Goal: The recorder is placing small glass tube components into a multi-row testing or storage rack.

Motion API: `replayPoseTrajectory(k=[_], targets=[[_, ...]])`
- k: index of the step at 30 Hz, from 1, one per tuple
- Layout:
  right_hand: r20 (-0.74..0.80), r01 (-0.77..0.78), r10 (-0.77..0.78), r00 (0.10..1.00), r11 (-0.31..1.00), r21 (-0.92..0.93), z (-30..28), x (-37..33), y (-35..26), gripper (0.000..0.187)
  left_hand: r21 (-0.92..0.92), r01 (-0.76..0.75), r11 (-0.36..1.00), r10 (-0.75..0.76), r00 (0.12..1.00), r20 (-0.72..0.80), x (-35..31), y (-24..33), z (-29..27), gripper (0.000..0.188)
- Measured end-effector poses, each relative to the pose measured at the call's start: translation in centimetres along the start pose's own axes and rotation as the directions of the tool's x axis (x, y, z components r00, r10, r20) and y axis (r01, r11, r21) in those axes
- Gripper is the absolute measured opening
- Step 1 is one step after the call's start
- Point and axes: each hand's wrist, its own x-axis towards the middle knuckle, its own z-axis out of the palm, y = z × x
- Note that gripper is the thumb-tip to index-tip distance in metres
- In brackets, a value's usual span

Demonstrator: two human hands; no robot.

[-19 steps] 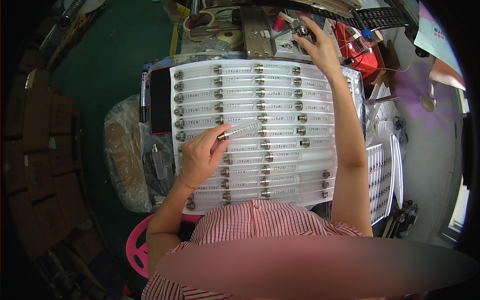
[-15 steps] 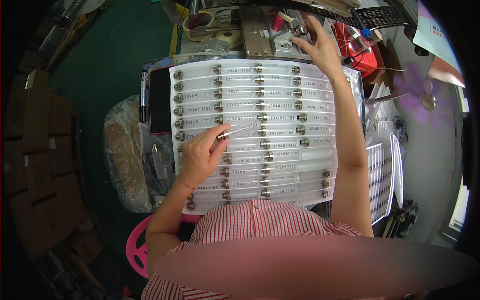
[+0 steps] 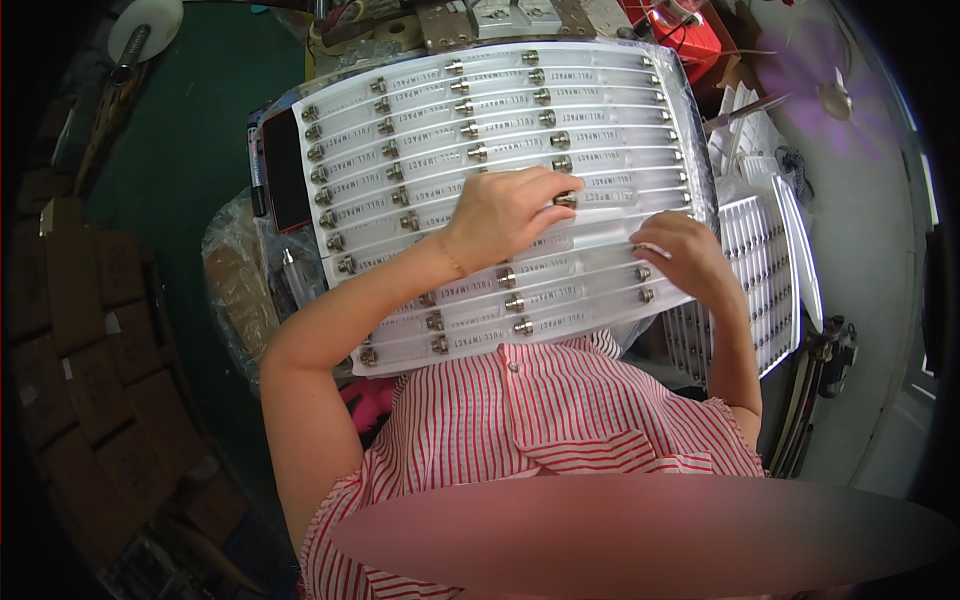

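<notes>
A large sheet [image 3: 400, 130] of white plastic strips, each carrying small metal fittings, lies in front of me. My left hand [image 3: 505, 215] rests on the middle rows, its fingertips closed around one metal fitting [image 3: 566, 199]. My right hand [image 3: 688, 258] sits at the sheet's right side, thumb and fingers pinching the end of a white strip [image 3: 650, 248]. Both forearms come in over my red-striped shirt.
A black flat slab [image 3: 285, 170] lies at the sheet's left edge, above a crinkled plastic bag [image 3: 235, 290]. Stacks of more white strips [image 3: 765, 260] stand on the right. A red box [image 3: 690, 25] and metal tooling [image 3: 500, 18] sit beyond. Cardboard boxes [image 3: 90, 330] line the left.
My right hand has come back from the tooling at the far edge to the sheet's right side. My left hand has shifted right onto a fitting. The view has tilted down and closer.
</notes>
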Motion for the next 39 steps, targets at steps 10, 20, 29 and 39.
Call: replayPoseTrajectory(k=[10,20,29,39], targets=[[-0.089,0.081,-0.087,0.992,0.994,-0.075,1.3,-1.3,-0.2,0.025,0.223,-0.104,0.969,0.061,0.980,0.191,0.6,0.5,2.7,0.025],[-0.424,0.006,0.462,0.779,0.670,0.742,-3.3,6.2,6.8,0.028,0.589,-0.127,0.798,0.220,0.972,-0.088,7.4,-7.2,-6.0,0.025],[-0.781,0.125,-0.077,0.620,0.992,0.001,-4.0,20.6,5.8,0.030,0.835,-0.227,0.501,0.449,0.893,-0.027,14.3,-9.7,-5.9,0.027],[-0.700,0.123,-0.170,0.694,0.985,-0.117,-1.2,27.0,4.9,0.043,-0.121,0.233,0.965,-0.249,0.959,-0.135,-2.9,-2.2,-6.4,0.029]])
